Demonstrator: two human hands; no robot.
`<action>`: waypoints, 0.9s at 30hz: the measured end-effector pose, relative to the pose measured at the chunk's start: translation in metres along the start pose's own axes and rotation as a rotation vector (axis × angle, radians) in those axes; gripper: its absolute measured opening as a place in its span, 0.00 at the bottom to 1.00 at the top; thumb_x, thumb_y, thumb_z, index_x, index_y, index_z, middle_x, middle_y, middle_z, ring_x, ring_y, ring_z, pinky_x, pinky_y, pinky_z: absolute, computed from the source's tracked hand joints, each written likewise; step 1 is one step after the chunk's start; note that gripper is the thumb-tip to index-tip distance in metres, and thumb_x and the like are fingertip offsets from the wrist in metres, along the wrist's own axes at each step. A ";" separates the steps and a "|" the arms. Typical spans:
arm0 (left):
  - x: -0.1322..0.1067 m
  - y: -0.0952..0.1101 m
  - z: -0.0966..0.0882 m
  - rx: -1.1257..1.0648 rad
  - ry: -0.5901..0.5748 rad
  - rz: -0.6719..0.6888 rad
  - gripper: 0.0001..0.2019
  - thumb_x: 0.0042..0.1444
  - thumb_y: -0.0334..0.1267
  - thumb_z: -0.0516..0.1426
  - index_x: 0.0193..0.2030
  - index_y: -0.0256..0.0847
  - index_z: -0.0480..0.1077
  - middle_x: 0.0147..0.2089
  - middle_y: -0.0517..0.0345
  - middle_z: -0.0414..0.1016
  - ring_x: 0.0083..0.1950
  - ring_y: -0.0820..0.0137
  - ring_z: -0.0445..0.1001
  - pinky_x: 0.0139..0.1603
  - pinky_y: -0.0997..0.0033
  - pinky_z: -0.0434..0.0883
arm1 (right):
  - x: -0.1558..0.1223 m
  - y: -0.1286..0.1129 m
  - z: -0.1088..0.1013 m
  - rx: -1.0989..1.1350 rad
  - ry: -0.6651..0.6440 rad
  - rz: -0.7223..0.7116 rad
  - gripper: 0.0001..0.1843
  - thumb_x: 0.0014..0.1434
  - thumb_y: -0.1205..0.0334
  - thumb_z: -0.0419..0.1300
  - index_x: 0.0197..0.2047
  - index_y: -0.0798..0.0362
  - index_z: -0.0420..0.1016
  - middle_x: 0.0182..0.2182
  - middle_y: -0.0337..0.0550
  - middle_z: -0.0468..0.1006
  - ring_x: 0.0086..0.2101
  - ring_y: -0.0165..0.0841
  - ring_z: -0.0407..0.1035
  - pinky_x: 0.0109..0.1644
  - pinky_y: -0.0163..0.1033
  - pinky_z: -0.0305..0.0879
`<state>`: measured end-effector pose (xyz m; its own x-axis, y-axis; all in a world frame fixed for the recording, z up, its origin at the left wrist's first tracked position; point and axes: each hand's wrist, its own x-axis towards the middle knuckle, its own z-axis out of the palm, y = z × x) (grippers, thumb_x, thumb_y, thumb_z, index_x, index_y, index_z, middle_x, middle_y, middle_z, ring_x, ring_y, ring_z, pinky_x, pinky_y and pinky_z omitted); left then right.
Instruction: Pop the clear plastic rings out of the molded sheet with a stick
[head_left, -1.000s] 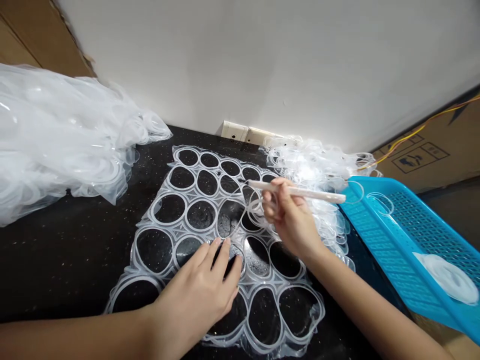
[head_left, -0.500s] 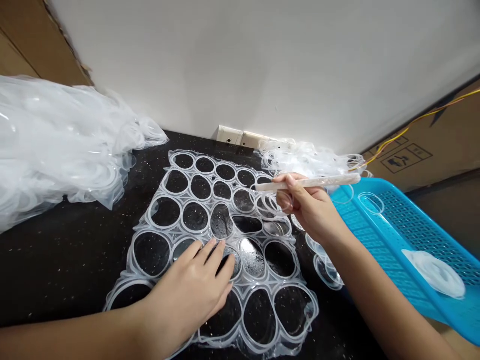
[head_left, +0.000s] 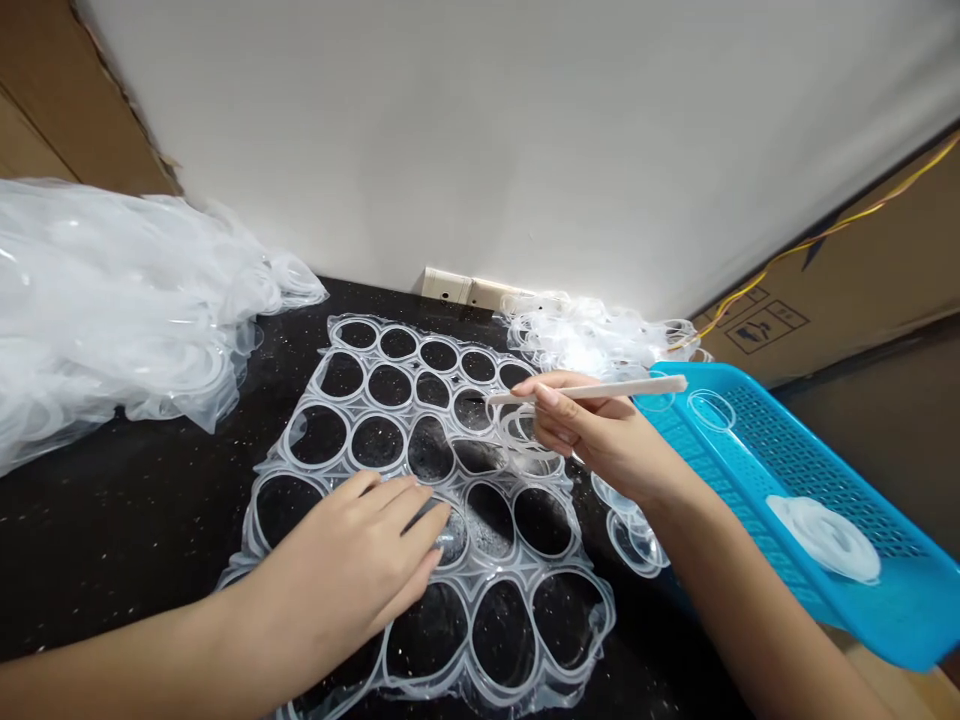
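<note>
A translucent plastic sheet [head_left: 386, 440] full of round holes lies flat on the dark speckled counter. My left hand [head_left: 375, 555] rests palm down on its middle, fingers stretched out and slightly apart. Over the sheet's right side, my right hand [head_left: 592, 425] is closed around a white pen-shaped tool [head_left: 637, 388], pinched near its left end and held almost level. Its exact kind cannot be made out. Thin clear rings [head_left: 517, 428] hang by the fingers of that hand, above the holes; whether the fingers grip them is unclear.
Piled clear plastic sheets [head_left: 120, 310] stand at left, and a heap of loose rings [head_left: 592, 335] lies by the wall. A blue basket [head_left: 750, 490] holding a white coil of rings [head_left: 825, 538] is at right. More rings [head_left: 634, 535] lie beside it. Wall sockets [head_left: 465, 290] sit behind.
My right hand has shifted slightly down and left over the sheet, with the tool still in it. My left hand stays on the sheet. The whole view has turned a little.
</note>
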<state>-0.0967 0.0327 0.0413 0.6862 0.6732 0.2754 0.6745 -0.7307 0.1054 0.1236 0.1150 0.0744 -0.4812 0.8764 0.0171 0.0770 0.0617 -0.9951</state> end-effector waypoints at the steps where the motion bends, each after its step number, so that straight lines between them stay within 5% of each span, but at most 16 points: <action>1: -0.001 -0.001 -0.001 -0.009 0.006 0.004 0.13 0.59 0.32 0.47 0.44 0.39 0.70 0.42 0.56 0.76 0.43 0.64 0.73 0.40 0.63 0.64 | -0.001 -0.002 -0.001 -0.037 -0.019 0.012 0.11 0.60 0.57 0.53 0.39 0.51 0.74 0.16 0.30 0.49 0.19 0.23 0.44 0.21 0.32 0.42; 5: -0.005 -0.006 0.001 -0.043 0.046 -0.017 0.14 0.61 0.32 0.44 0.44 0.40 0.70 0.41 0.57 0.76 0.41 0.68 0.73 0.40 0.66 0.64 | -0.005 -0.011 -0.006 -0.205 -0.107 0.091 0.17 0.61 0.53 0.50 0.44 0.52 0.74 0.16 0.31 0.50 0.19 0.23 0.45 0.20 0.32 0.41; 9: -0.009 -0.014 0.001 -0.031 0.027 -0.015 0.16 0.62 0.32 0.42 0.43 0.40 0.71 0.40 0.57 0.77 0.39 0.69 0.73 0.40 0.67 0.64 | -0.008 -0.017 -0.006 -0.303 -0.137 0.130 0.20 0.61 0.49 0.48 0.46 0.51 0.74 0.21 0.37 0.61 0.22 0.25 0.54 0.22 0.32 0.53; 19: -0.009 -0.013 0.000 0.033 0.082 -0.007 0.17 0.61 0.31 0.43 0.41 0.39 0.72 0.38 0.56 0.76 0.38 0.67 0.72 0.39 0.66 0.64 | -0.011 -0.021 -0.001 -0.628 0.078 0.010 0.21 0.61 0.51 0.48 0.30 0.52 0.78 0.36 0.44 0.66 0.24 0.24 0.57 0.22 0.32 0.54; 27: -0.009 -0.011 -0.001 0.072 0.072 -0.016 0.15 0.59 0.30 0.45 0.40 0.39 0.73 0.39 0.56 0.76 0.39 0.67 0.72 0.39 0.66 0.66 | -0.011 -0.022 0.003 -0.511 0.358 -0.126 0.25 0.63 0.48 0.42 0.22 0.52 0.64 0.20 0.38 0.62 0.20 0.26 0.54 0.21 0.33 0.51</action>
<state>-0.1107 0.0348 0.0389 0.6558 0.6728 0.3424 0.7046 -0.7083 0.0420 0.1244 0.1030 0.0962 -0.1985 0.9477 0.2501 0.4882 0.3169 -0.8132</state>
